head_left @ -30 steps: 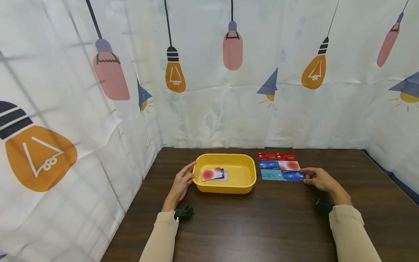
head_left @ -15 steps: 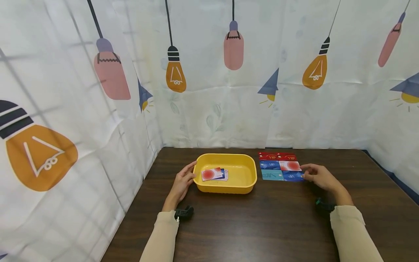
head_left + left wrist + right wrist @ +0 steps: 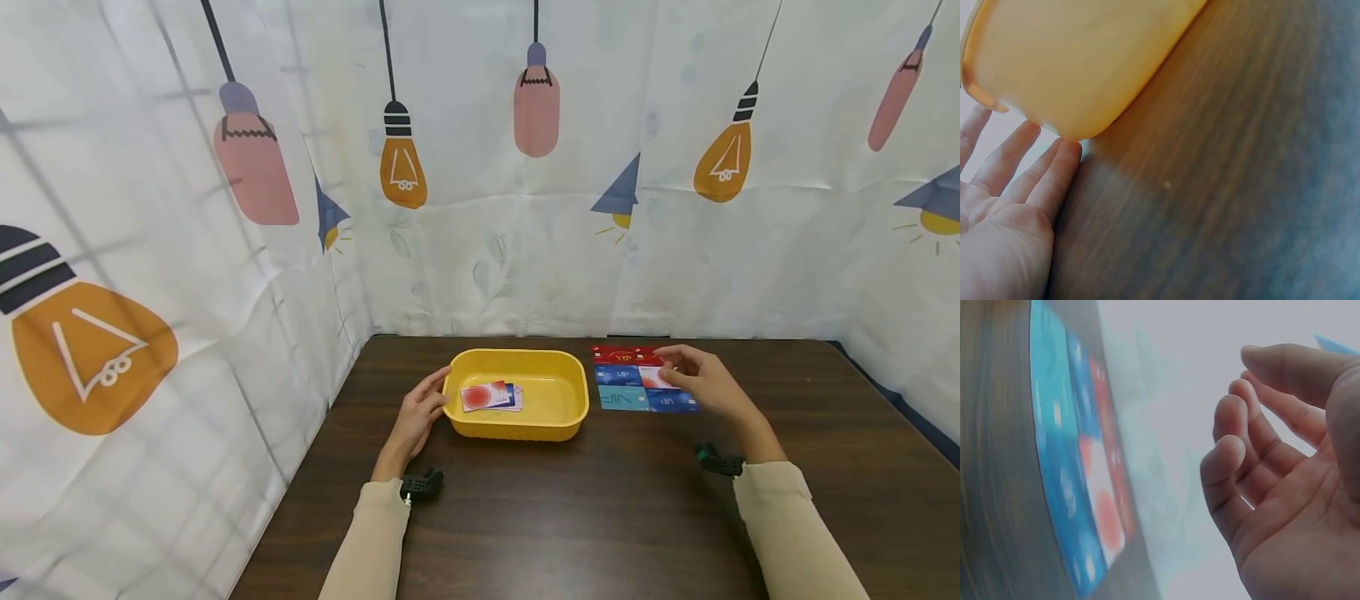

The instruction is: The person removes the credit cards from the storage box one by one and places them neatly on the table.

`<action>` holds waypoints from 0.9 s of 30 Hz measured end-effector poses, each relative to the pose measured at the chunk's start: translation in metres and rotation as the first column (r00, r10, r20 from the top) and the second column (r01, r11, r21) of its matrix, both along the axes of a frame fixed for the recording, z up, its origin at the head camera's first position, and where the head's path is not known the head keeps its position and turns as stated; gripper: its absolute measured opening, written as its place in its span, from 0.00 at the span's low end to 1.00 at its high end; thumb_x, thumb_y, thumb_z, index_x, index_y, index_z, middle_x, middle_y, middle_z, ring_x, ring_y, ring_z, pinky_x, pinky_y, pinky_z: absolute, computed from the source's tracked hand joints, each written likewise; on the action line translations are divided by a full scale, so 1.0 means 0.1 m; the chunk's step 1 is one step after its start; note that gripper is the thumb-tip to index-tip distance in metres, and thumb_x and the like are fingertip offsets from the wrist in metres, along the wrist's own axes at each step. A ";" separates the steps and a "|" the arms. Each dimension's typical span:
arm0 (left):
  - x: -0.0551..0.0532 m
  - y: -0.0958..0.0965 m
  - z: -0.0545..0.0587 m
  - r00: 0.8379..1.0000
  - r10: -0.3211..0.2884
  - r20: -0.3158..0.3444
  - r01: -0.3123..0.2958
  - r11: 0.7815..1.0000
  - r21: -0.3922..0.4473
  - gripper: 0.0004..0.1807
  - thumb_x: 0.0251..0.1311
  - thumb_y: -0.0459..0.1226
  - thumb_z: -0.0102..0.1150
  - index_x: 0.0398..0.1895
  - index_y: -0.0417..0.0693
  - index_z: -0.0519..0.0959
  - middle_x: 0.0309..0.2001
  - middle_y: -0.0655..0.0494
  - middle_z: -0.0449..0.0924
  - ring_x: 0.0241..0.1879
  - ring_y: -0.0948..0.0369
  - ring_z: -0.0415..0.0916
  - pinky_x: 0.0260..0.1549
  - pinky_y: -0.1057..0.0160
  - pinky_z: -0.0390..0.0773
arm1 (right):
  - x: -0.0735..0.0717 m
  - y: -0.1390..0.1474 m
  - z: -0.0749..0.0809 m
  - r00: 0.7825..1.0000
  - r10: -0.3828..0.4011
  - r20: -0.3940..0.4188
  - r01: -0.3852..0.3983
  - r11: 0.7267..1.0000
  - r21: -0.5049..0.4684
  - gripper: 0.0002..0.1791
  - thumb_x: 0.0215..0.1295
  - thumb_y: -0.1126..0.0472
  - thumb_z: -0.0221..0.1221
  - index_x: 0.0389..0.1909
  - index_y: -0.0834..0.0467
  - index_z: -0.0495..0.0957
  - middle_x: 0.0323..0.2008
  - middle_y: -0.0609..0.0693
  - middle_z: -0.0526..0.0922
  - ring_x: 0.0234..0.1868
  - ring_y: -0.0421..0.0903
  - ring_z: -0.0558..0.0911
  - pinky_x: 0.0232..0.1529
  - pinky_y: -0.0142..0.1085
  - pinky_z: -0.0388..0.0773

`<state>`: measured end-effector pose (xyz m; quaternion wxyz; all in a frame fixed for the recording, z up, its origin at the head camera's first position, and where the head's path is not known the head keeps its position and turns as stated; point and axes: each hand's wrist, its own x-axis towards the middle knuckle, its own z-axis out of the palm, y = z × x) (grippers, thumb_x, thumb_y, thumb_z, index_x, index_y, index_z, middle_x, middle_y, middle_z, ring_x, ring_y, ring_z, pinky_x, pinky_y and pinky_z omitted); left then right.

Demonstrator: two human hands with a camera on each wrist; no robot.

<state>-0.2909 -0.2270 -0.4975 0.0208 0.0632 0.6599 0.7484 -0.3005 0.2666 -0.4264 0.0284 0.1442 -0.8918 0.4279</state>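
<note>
My left hand touches the left end of a yellow plastic bin; the left wrist view shows its straight fingertips against the bin's wall. A small pile of cards, topped by a white-and-red card, lies inside. To the bin's right, several cards form a grid of two columns: red VIP cards behind, a blue card and a white card with a red circle mid-row, a teal card and a blue VIP card in front. Above the grid's right side hovers my right hand, loosely curled and holding nothing.
Everything stands on a dark brown wooden table. A white curtain printed with lamps hangs behind the table and along its left side. Each wrist wears a black strap, such as the right strap.
My right hand has left the grid's right edge, moving up and left over the back-right cards. The left hand stays at the bin, and the cards keep their places.
</note>
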 end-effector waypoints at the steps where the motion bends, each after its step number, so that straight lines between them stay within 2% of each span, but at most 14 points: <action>1: 0.00 0.00 0.00 1.000 -0.003 -0.001 0.003 1.000 -0.002 0.29 0.72 0.28 0.48 0.76 0.46 0.66 0.79 0.47 0.59 0.78 0.50 0.59 0.68 0.52 0.72 | 0.00 -0.07 0.02 1.000 0.016 -0.011 -0.016 1.000 -0.014 0.23 0.75 0.55 0.59 0.64 0.62 0.75 0.40 0.58 0.76 0.37 0.47 0.73 0.33 0.33 0.77; 5: -0.01 0.00 0.00 1.000 -0.011 0.000 0.011 1.000 -0.003 0.29 0.72 0.29 0.48 0.76 0.47 0.66 0.79 0.48 0.59 0.77 0.51 0.59 0.69 0.51 0.70 | 0.03 -0.34 0.06 0.996 0.076 -0.049 -0.078 0.996 -0.053 0.20 0.74 0.58 0.60 0.62 0.61 0.76 0.39 0.57 0.77 0.33 0.46 0.75 0.30 0.33 0.77; 9: 0.00 0.00 0.00 1.000 -0.015 0.001 0.015 1.000 -0.004 0.29 0.72 0.29 0.48 0.76 0.48 0.66 0.79 0.48 0.59 0.78 0.51 0.59 0.70 0.49 0.69 | 0.07 -0.62 0.04 0.989 0.132 -0.073 -0.138 0.987 -0.078 0.19 0.73 0.60 0.61 0.61 0.60 0.77 0.39 0.56 0.78 0.34 0.46 0.75 0.29 0.32 0.76; 15: 0.01 -0.01 -0.01 1.000 -0.022 0.001 0.022 1.000 -0.011 0.30 0.72 0.28 0.47 0.77 0.48 0.65 0.80 0.48 0.58 0.79 0.52 0.57 0.69 0.51 0.70 | 0.12 -1.03 -0.02 0.982 0.188 -0.031 -0.190 0.970 -0.151 0.19 0.71 0.61 0.62 0.61 0.60 0.77 0.41 0.56 0.78 0.36 0.49 0.76 0.32 0.31 0.77; 22: 0.02 -0.02 0.01 1.000 -0.010 -0.002 0.010 1.000 -0.010 0.30 0.72 0.28 0.47 0.77 0.48 0.66 0.80 0.47 0.58 0.79 0.51 0.56 0.61 0.64 0.79 | 0.09 -1.50 -0.02 0.978 0.209 -0.004 -0.208 0.969 -0.136 0.20 0.69 0.60 0.64 0.60 0.58 0.78 0.42 0.54 0.79 0.40 0.50 0.78 0.36 0.33 0.81; 27: 0.02 -0.02 0.00 1.000 -0.016 0.004 0.016 1.000 -0.006 0.30 0.72 0.29 0.48 0.76 0.50 0.66 0.80 0.49 0.58 0.79 0.52 0.57 0.59 0.67 0.79 | 0.02 -1.78 0.00 0.972 0.235 -0.021 -0.235 0.965 -0.112 0.19 0.68 0.62 0.65 0.59 0.58 0.80 0.41 0.52 0.80 0.39 0.48 0.78 0.38 0.33 0.80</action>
